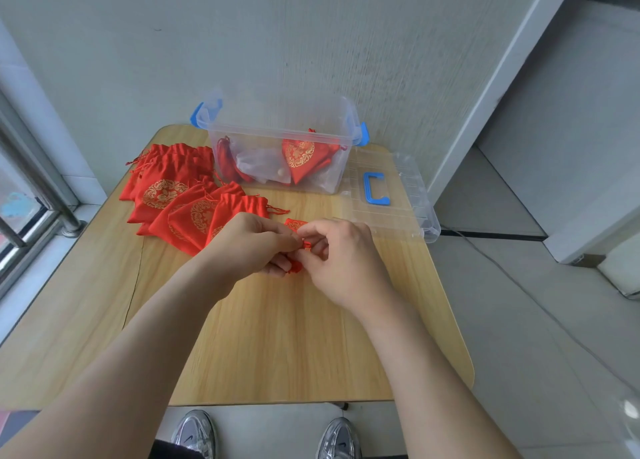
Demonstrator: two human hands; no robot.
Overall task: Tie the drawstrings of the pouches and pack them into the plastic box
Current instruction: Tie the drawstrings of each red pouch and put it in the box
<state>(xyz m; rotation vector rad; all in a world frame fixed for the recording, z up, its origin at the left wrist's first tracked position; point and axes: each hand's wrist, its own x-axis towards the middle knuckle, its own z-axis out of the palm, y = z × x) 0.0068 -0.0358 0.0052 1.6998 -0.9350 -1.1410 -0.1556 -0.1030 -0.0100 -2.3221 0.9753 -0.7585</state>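
A small red pouch (296, 224) with gold print lies on the wooden table, mostly hidden behind my hands. My left hand (251, 243) and my right hand (341, 250) meet over it, and both pinch its red drawstring (306, 245) between thumb and fingers. A pile of several red pouches (183, 191) with gold emblems lies to the left. The clear plastic box (280, 139) with blue latches stands at the back of the table, holding a few red pouches (301, 157) and some clear plastic bags.
The box's clear lid (388, 195) with a blue handle lies flat at the right rear, overhanging the table edge. A window frame and rail run along the left. The wall is right behind the box. My shoes show below the table's near edge.
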